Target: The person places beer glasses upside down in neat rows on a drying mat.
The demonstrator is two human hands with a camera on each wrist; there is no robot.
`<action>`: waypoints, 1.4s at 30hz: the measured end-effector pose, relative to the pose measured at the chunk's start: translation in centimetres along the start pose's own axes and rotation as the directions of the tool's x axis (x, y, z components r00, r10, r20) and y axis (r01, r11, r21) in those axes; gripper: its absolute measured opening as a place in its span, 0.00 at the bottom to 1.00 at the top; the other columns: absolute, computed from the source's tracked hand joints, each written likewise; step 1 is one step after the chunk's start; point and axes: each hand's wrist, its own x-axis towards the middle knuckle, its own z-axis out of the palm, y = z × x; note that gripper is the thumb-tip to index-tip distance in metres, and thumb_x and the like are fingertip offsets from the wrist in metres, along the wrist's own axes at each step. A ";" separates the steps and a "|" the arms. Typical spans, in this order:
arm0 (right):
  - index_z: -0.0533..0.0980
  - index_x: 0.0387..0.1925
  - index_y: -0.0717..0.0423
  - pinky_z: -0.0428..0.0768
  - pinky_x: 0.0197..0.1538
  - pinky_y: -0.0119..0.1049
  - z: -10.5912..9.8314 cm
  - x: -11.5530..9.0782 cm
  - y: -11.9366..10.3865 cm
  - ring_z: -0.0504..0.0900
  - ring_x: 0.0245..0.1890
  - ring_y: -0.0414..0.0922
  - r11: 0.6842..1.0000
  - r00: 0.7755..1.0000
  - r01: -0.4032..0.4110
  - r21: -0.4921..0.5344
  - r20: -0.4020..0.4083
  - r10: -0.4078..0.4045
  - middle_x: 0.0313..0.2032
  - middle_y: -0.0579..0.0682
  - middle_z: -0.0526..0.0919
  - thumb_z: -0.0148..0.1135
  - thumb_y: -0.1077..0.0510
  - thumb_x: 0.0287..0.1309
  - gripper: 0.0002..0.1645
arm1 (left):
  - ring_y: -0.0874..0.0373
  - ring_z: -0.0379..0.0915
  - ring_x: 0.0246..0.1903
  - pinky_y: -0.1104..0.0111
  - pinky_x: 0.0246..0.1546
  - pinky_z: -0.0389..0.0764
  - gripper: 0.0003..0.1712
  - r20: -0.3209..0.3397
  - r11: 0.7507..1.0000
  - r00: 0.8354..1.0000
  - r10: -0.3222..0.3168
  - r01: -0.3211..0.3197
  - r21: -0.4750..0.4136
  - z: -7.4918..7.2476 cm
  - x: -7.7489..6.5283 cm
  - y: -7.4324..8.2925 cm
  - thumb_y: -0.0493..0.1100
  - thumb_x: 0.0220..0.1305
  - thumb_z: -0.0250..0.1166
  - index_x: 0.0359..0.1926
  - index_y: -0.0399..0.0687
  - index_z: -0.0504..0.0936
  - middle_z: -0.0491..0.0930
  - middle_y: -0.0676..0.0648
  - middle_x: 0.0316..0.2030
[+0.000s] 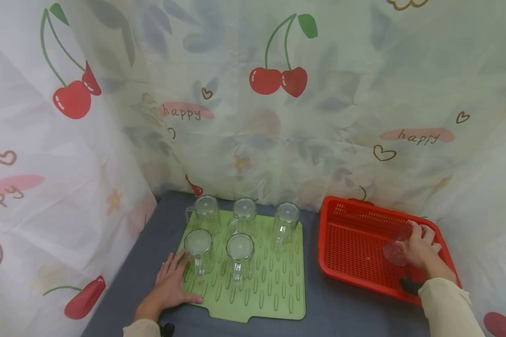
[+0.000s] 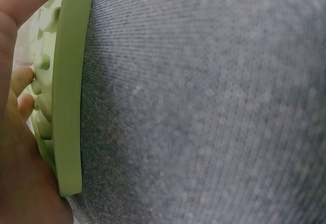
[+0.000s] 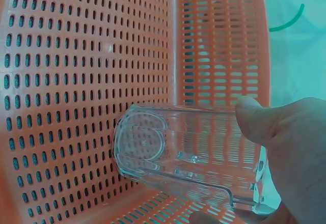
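Note:
My right hand [image 1: 421,248] is inside the red basket [image 1: 362,282] and grips a clear glass mug [image 1: 395,253]. In the right wrist view the thumb lies along the mug [image 3: 188,142] near one end, and fingertips show below it. The mug's other end points toward the basket's perforated floor. My left hand [image 1: 168,283] rests at the left front corner of the green ridged mat [image 1: 274,292], fingers spread over its edge. Several upside-down glass mugs stand on the mat, the nearest mug [image 1: 198,245] just beyond the left fingertips.
Grey cloth [image 1: 312,299] covers the table under the mat and basket. A patterned curtain [image 1: 236,131] hangs behind the table and along both sides. At the back of the mat are another mug [image 1: 206,210] and, to its right, a mug [image 1: 286,220].

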 end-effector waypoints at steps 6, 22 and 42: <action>0.31 0.77 0.66 0.65 0.50 0.81 0.4 -0.2 -0.4 0.44 0.57 0.86 1.000 1.000 -0.004 -0.004 -0.010 0.004 0.68 0.83 0.29 0.61 0.48 0.70 0.58 | 0.28 0.32 0.79 0.29 0.74 0.43 0.80 0.009 1.000 1.000 -0.004 0.004 -0.004 -0.1 -0.1 0.0 0.80 0.27 0.78 0.78 0.46 0.59 0.44 0.38 0.81; 0.36 0.78 0.67 0.68 0.49 0.80 1.2 -0.8 -1.1 0.48 0.57 0.87 1.000 0.998 0.002 -0.002 -0.062 -0.002 0.67 0.83 0.34 0.65 0.47 0.67 0.60 | 0.28 0.32 0.79 0.29 0.74 0.42 0.79 -0.003 1.000 1.000 0.000 0.000 -0.011 -0.4 0.0 0.1 0.79 0.26 0.79 0.78 0.46 0.61 0.43 0.40 0.82; 0.55 0.69 0.75 0.78 0.46 0.68 0.0 -2.7 -4.4 0.64 0.54 0.72 0.993 0.972 0.112 -0.047 -0.201 -0.119 0.61 0.80 0.59 0.71 0.40 0.59 0.57 | 0.29 0.31 0.79 0.30 0.74 0.41 0.80 -0.004 1.000 1.000 -0.010 0.009 -0.014 0.1 0.1 0.0 0.80 0.24 0.79 0.78 0.47 0.61 0.43 0.41 0.82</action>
